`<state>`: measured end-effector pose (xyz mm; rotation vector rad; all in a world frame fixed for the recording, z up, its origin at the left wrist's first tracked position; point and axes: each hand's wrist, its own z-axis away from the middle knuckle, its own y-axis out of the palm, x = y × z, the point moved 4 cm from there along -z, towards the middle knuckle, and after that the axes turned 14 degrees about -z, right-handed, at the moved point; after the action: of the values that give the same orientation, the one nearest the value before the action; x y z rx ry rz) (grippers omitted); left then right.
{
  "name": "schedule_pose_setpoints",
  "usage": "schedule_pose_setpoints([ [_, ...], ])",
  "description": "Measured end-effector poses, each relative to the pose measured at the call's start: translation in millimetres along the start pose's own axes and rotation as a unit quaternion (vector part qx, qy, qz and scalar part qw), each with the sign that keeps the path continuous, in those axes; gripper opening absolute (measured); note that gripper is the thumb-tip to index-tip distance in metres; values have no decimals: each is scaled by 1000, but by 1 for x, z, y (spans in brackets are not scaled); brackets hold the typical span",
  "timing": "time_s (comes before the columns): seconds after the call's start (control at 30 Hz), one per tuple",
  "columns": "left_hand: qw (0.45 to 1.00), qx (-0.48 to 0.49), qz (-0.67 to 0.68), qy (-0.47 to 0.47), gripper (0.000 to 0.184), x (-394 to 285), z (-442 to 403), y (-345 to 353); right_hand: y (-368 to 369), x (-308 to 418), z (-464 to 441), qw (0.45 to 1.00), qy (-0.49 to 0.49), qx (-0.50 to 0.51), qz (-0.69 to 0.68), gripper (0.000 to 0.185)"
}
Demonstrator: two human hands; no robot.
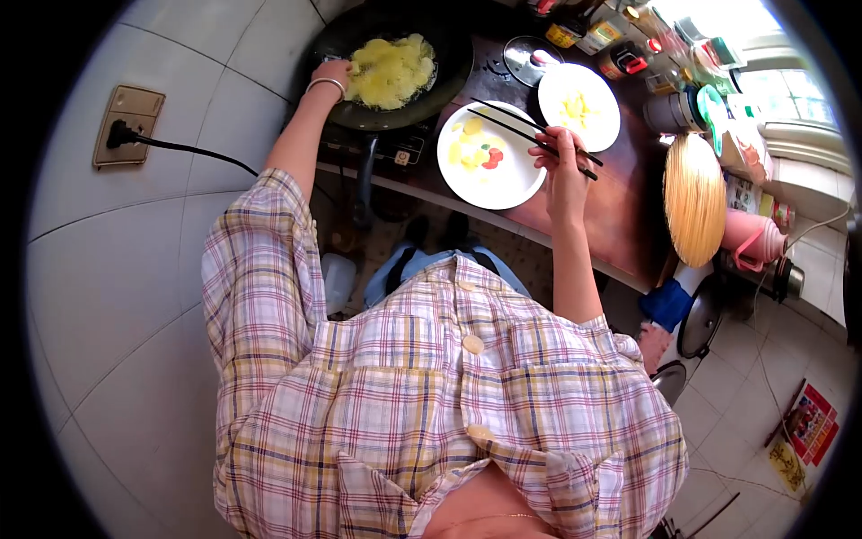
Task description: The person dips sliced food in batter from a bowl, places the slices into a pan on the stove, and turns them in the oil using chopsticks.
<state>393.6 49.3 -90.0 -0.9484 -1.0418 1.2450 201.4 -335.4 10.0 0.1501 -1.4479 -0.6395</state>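
My left hand (pixel 332 77) is over the left side of a dark wok (pixel 453 63), right beside a heap of thin yellow slices (pixel 392 72) that look like potato, with bubbling liquid round their edge. Its fingers look bunched together; what they hold, if anything, is too small to make out. In my right hand (pixel 564 160) is a pair of black chopsticks (pixel 508 125), their tips pointing left over a white bowl (pixel 503 190). That bowl contains some yellow slices (pixel 467 151) and a few red and green pieces (pixel 492 158).
A second white bowl (pixel 603 92) with yellow pieces stands behind my right hand, near a glass lid (pixel 530 61). Bottles and jars (pixel 620 56) line the back. A straw brush (pixel 694 199) and pink thermos (pixel 752 238) are at right. The wok's handle (pixel 364 184) points toward me.
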Motion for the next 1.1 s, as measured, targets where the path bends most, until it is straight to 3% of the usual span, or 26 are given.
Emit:
schedule_pose_setpoints([
  [0.07, 993, -110, 11, 37, 30, 2, -1, -15, -14, 7, 7, 1000, 3, -6, 9, 25],
  [0.1, 983, -185, 6, -4, 31, 5, 2, -26, -21, 9, 11, 1000, -3, -16, 11, 25],
  [0.23, 958, -271, 88, -15, 28, 5, 28, -64, -49, 13, 31, 997, -17, -28, 70, 24],
  [0.3, 920, -314, 234, 27, 23, -8, 59, -81, -64, 7, 36, 993, -17, -29, 111, 22],
  [0.4, 887, -261, 365, 106, 19, -75, 137, -96, -82, -20, 32, 991, 16, -26, 128, 20],
  [0.43, 913, -143, 370, 96, 18, -101, 170, -101, -80, -26, 32, 991, 32, -16, 127, 19],
  [0.5, 891, -68, 418, 165, 20, -140, 202, -68, -71, -38, 32, 990, 42, 7, 135, 19],
  [0.6, 909, 64, 375, 167, 23, -174, 227, -7, -69, -68, 24, 990, 38, 28, 132, 19],
  [0.8, 935, 27, 345, 79, 20, -192, 223, 60, -71, -85, 10, 994, -34, 17, 102, 20],
  [0.9, 942, -62, 325, 49, 20, -189, 215, 61, -81, -84, 5, 998, -15, 2, 64, 21],
  [1.1, 940, -86, 330, 13, 23, -186, 199, 56, -85, -61, 16, 998, 40, -47, -19, 23],
])
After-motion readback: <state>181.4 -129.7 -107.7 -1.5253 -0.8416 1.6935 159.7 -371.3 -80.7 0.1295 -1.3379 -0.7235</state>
